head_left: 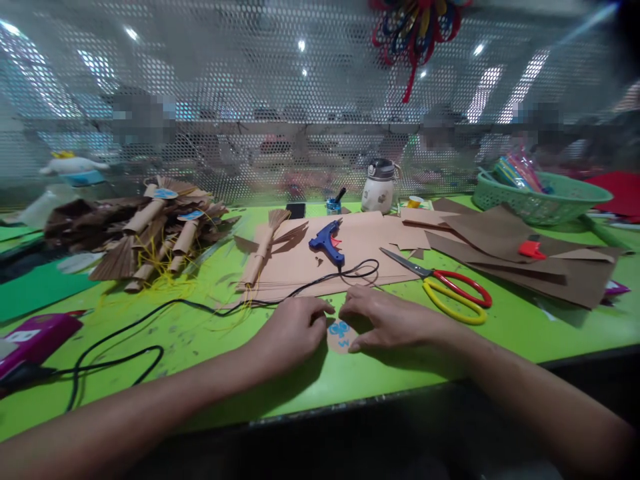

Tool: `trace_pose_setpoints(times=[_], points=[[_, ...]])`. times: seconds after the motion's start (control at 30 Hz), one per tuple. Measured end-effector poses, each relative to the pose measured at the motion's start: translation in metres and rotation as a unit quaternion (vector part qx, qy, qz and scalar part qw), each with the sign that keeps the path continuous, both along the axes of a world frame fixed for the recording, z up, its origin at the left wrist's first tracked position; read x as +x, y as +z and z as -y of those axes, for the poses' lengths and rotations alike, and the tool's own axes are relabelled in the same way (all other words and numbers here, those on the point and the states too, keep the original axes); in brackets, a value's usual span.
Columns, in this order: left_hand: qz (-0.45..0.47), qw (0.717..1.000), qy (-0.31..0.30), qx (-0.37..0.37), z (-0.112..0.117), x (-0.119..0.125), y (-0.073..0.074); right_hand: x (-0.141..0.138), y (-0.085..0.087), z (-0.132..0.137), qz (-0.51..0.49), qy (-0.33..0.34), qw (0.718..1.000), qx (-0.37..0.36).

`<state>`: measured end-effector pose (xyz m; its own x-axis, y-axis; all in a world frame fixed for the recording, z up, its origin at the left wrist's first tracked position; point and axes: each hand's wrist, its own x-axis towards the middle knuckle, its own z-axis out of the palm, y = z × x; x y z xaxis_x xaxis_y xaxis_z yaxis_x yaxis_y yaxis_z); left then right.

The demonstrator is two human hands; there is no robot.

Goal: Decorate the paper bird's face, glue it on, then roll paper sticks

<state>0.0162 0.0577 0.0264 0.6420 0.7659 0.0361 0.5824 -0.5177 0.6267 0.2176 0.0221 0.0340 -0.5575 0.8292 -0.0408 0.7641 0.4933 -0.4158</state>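
Note:
A small round brown paper disc (341, 338) with blue drawn marks lies flat on the green table in front of me. At its left edge is my left hand (299, 327), its forefinger stretched out above and the thumb bent in, slightly apart. My right hand (384, 319) is at the right edge, fingers arched and the thumb tip by the disc's rim. Just beyond the hands, a blue glue gun (327, 243) rests on brown paper sheets (385, 233). A paper figure (260, 257) with pleated parts and yellow strings lies left of it.
Scissors (447, 288) with red and yellow handles lie at right, near stacked brown paper (505, 247). A black cable (185, 302) loops across the left side. Finished-looking paper figures (160, 233) pile up at left. A jar (379, 187) and green basket (565, 200) stand behind.

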Motion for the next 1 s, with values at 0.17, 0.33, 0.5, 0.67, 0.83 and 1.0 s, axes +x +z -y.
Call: trace_pose_setpoints(times=[0.17, 0.33, 0.5, 0.67, 0.83, 1.0], points=[[0.127, 0.95, 0.094, -0.27, 0.004, 0.0, 0.004, 0.0, -0.001, 0.003, 0.012, 0.016, 0.999, 0.038], [0.201, 0.884, 0.181, -0.382, 0.02, 0.003, 0.027, -0.002, -0.001, 0.007, 0.039, 0.034, 0.995, 0.085], [0.195, 0.877, 0.189, -0.396, 0.024, 0.009, 0.034, -0.004, -0.002, 0.008, 0.053, 0.049, 0.991, 0.113], [0.145, 0.929, 0.156, -0.303, 0.012, 0.007, 0.024, -0.006, -0.007, 0.008, 0.066, 0.042, 0.987, 0.137], [0.123, 0.939, 0.158, -0.28, 0.001, 0.002, 0.009, -0.01, -0.006, 0.011, 0.083, 0.032, 0.985, 0.148], [0.145, 0.919, 0.181, -0.32, 0.001, 0.002, 0.012, -0.016, -0.003, 0.015, 0.083, 0.024, 0.982, 0.169]])
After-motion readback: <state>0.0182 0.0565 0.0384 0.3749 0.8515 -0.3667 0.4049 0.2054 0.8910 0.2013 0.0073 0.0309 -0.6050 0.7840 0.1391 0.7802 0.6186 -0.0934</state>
